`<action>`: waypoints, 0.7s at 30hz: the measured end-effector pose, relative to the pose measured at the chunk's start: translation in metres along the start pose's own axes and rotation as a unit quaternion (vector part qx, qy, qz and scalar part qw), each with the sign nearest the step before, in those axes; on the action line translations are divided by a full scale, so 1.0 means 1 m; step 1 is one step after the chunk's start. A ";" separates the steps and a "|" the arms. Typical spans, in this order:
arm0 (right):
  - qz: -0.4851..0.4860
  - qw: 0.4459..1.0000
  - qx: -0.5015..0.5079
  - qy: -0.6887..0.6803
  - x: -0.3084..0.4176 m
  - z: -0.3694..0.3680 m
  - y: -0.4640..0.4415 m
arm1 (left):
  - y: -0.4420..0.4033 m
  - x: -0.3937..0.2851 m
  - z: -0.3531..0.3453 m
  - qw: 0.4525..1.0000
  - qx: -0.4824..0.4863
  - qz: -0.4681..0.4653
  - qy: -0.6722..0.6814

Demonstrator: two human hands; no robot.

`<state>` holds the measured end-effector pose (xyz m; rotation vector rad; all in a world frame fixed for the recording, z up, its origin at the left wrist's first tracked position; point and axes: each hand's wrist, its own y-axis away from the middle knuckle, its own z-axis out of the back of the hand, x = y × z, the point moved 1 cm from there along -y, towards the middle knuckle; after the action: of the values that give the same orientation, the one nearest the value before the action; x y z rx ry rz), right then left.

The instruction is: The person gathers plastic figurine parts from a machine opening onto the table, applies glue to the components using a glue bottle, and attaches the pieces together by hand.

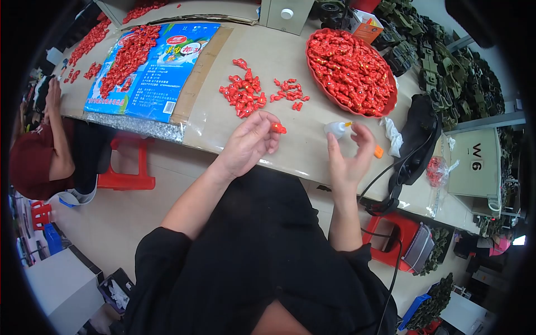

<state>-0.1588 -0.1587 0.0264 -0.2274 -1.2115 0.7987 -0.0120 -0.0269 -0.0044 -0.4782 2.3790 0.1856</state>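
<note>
Holds a small red piece in the left hand, pinched narrowly between thumb and fingers, above the near edge of the worktop. Looks light, stiff and glossy, so probably slick and apt to roll under a loose pinch; best gripped gently across the thicker middle, sparing the yellow detail. Shows thumb and fingers of the right hand curved and apart, with a white bottle at the tips; cannot tell whether gripped or merely touched. Likely light and squeezable; best held round the body, clear of the slim yellow nozzle. Notice an orange piece beside that hand, loose red pieces farther in, a heaped red tray to the right, and a blue printed carton bearing more to the left.
</note>
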 end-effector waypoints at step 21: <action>-0.275 0.900 0.218 -0.257 0.030 -0.044 -0.005 | 0.006 -0.002 0.004 0.999 0.021 -0.028 0.026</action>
<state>-0.1131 -0.1316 0.0358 0.7139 -1.4496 0.6172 -0.0103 -0.0200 -0.0061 -0.5340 2.4121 0.0984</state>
